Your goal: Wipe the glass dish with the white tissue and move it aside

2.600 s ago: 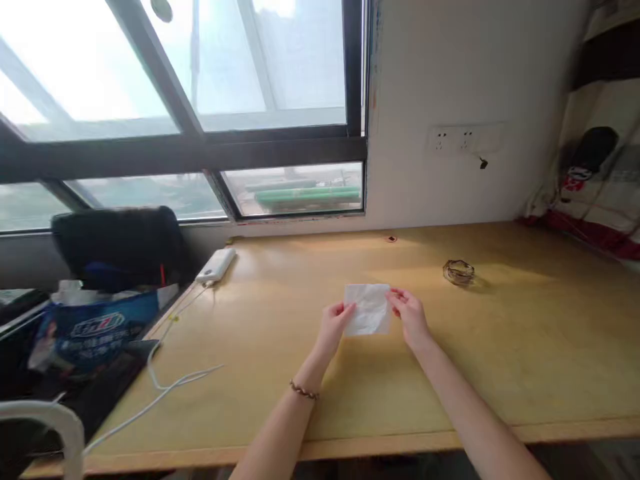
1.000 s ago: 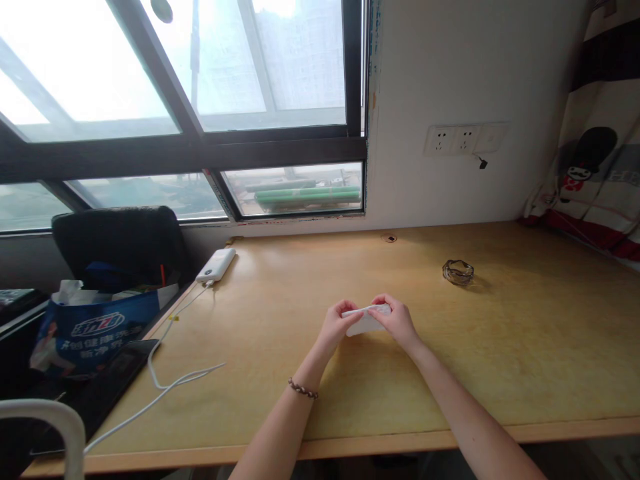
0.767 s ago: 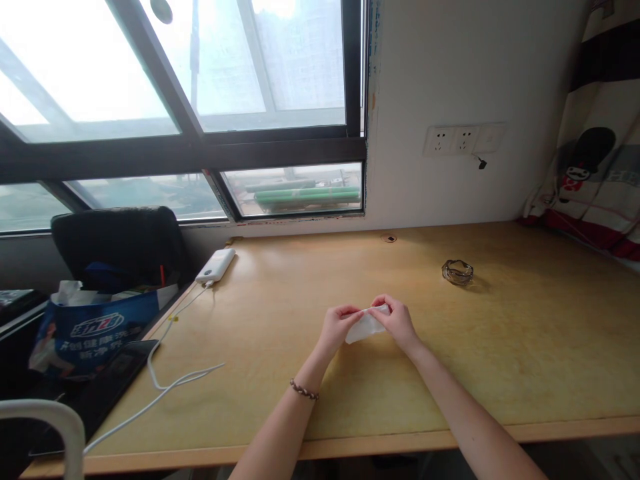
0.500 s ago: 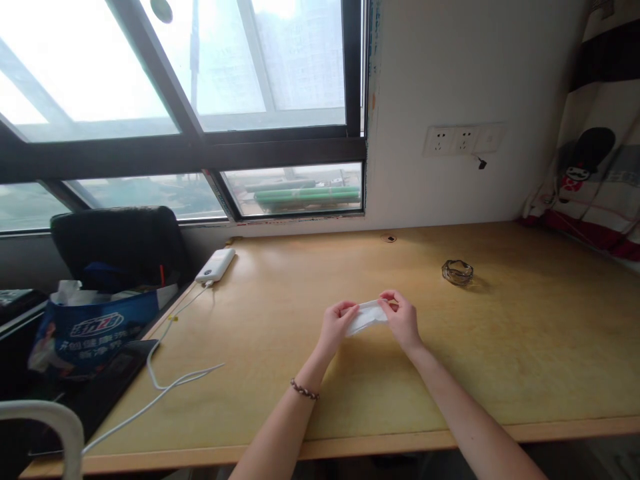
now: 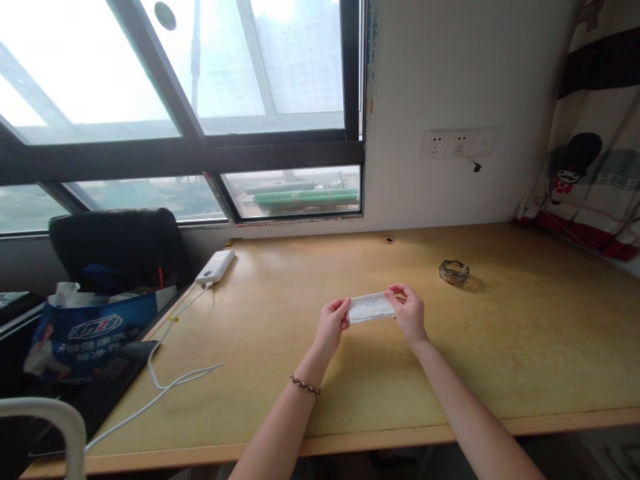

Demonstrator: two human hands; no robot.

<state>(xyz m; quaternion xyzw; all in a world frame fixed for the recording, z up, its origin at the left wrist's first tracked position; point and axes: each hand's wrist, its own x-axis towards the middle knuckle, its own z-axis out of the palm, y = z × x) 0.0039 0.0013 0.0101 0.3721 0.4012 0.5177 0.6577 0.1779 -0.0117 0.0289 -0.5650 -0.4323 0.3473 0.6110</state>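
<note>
A folded white tissue point(image 5: 371, 307) is stretched between my two hands above the wooden desk point(image 5: 280, 373). My left hand point(image 5: 334, 324) pinches its left end between thumb and fingers. At the other end, my right hand point(image 5: 409, 312) grips the upper right corner, thumb in front. The tissue lies fairly flat, its wide face toward me. Around my left wrist is a braided bracelet point(image 5: 305, 385). A dark metal openwork ring-shaped piece point(image 5: 454, 272) rests on the desk beyond my right hand.
On the desk's left edge lies a white power bank point(image 5: 215, 267) with a white cable point(image 5: 156, 373) trailing forward. A blue bag point(image 5: 95, 333) and a black chair point(image 5: 120, 247) stand left of the desk. Wall sockets point(image 5: 449, 143) and a curtain point(image 5: 590, 147) are behind.
My hands have moved a little farther apart. The tissue, tilted and partly covered before, now shows more of its face and is pulled straighter. The view has shifted slightly.
</note>
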